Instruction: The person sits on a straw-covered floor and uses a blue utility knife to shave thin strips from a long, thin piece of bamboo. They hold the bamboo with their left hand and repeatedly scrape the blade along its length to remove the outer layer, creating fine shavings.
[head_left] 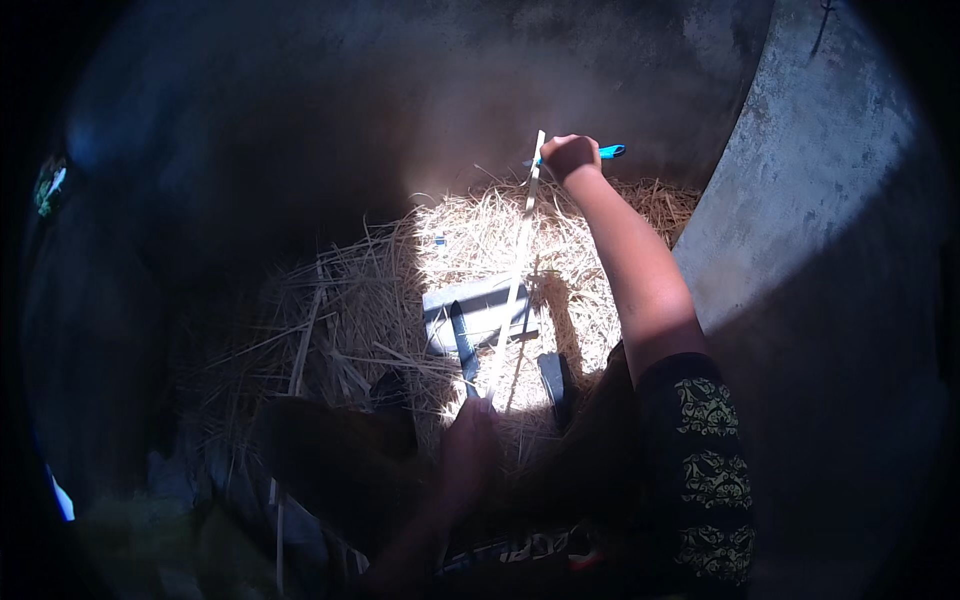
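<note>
R hand (568,155) grip closed on blue-handled tool (610,152); L hand (470,425) pinches strip (518,270) end over straw (480,240).

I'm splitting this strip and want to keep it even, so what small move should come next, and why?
Probably draw the right hand, with its blue-handled tool, a little further along the pale strip: the left hand pins the near end, and the strip stretches taut between them over the straw.

The right hand (568,155) covers most of the blue-handled tool (610,152); its working end is hidden inside the grip. Below the left hand (468,432), shadow obscures the fingers and the strip's (520,260) lower end.
</note>
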